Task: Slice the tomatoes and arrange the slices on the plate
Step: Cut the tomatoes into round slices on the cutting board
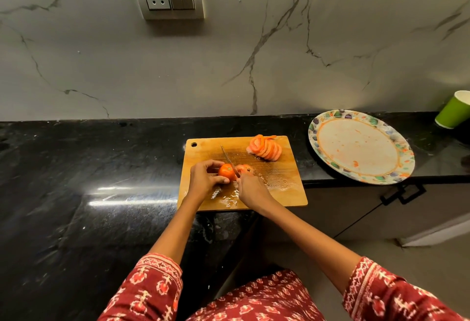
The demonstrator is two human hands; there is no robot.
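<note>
Working on rectangular wooden cutting board (277, 180), matt grain scored with cut marks, wet patches glistening near my edge. Gripping round orange-red tomato (226, 171), skin smooth and glossy. Thin metal knife blade (230, 160) shining dully. Black polished stone countertop (89, 180) reflecting light in streaks. Grey veined marble-look wall (254, 53) looking smooth, satin. Round floral-rimmed plate (361, 146) looking matt, smeared. Red patterned cloth sleeves (155, 287) hanging soft.
</note>
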